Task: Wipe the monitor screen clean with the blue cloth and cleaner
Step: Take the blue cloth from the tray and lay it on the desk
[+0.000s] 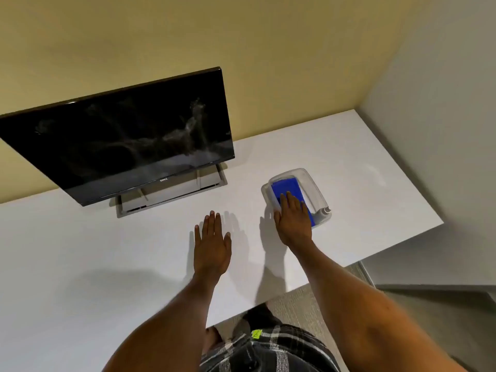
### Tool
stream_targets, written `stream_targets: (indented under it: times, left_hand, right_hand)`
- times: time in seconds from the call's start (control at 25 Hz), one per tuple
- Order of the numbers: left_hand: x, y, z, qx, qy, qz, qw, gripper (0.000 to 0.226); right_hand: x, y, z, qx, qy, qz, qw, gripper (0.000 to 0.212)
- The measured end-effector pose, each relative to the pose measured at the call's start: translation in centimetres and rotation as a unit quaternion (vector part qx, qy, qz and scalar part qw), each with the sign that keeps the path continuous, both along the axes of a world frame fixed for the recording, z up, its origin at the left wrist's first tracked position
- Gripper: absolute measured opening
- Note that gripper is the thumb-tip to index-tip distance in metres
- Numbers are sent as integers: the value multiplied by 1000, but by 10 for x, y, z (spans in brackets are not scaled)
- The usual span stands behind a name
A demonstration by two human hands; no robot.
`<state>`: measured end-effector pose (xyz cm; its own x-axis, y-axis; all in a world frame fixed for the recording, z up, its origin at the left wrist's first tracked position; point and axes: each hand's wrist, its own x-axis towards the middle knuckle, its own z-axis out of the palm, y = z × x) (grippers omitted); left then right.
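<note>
Plaid shorts [268,350] at frame bottom, white desk [107,264] ahead. Left hand [212,247] flat, fingers spread, palm down on desk, empty. Right hand [294,218] open, laid on blue cloth [285,187] inside clear tray [308,181]; no grip visible. Cleaner bottle [323,212] at tray's near corner. Smudged monitor [120,135] stands left of the tray.

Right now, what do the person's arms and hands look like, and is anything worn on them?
Both forearms are bare from the elbow down: no sleeves show. The left hand and right hand carry no gloves, and no rings, watch or wristbands are visible. The only clothing in view is a dark plaid garment with pale stripes at the bottom edge, bearing a small yellow-green tag.
</note>
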<state>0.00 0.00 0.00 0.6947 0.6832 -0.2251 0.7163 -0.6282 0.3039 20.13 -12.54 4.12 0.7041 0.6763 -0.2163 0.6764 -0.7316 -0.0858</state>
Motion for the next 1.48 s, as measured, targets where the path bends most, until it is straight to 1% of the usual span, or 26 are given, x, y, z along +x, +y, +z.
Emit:
stream_targets:
  times: [0.12, 0.16, 0.28, 0.32, 0.44, 0.72, 0.8, 0.92, 1.0, 1.12, 1.2, 1.28, 1.36, 1.44, 1.48]
  left_hand:
    - [27, -3, -6, -13, 26, 9, 1000, 65]
    - [35, -4, -10, -24, 22, 10, 999, 65]
    - [58, -7, -17, -18, 34, -1, 999, 65]
    - [64, -8, -21, -17, 26, -6, 999, 65]
    - [80, -10, -26, -46, 27, 18, 998, 63]
    - [84, -17, -50, -68, 106, 12, 992, 67]
    - [83, -19, -52, -72, 112, 17, 991, 67]
    - [83, -21, -54, -77, 118, 21, 990, 66]
    - [82, -21, -56, -75, 119, 21, 990, 67]
    - [83, -22, -56, -83, 113, 26, 990, 66]
    - [83, -22, -56, -85, 110, 28, 990, 66]
    - [83, -21, -56, -83, 111, 27, 990, 66]
    - [83, -22, -56, -81, 111, 25, 990, 66]
    - [83, -22, -56, -85, 107, 28, 990, 66]
    - [84, -22, -55, -86, 106, 28, 990, 65]
  right_hand:
    - [30, 1, -9, 15, 25, -25, 999, 55]
    - [39, 2, -11, 16, 33, -23, 999, 55]
    - [61, 7, -20, 30, 57, -41, 997, 52]
    - [67, 9, -22, 34, 66, -53, 996, 51]
    - [82, 15, -28, 48, 116, -96, 987, 52]
    - [100, 33, -50, 52, 196, -180, 962, 59]
    - [102, 36, -53, 54, 204, -197, 957, 56]
    - [108, 40, -57, 50, 183, -201, 961, 43]
    - [110, 44, -58, 48, 185, -212, 958, 40]
    - [112, 49, -60, 55, 220, -262, 938, 40]
    - [114, 50, -60, 60, 246, -286, 924, 37]
    - [116, 48, -60, 55, 259, -280, 923, 29]
    - [117, 47, -57, 58, 246, -269, 929, 30]
    - [116, 45, -53, 89, 241, -271, 928, 34]
    - [114, 44, -52, 119, 256, -277, 918, 34]
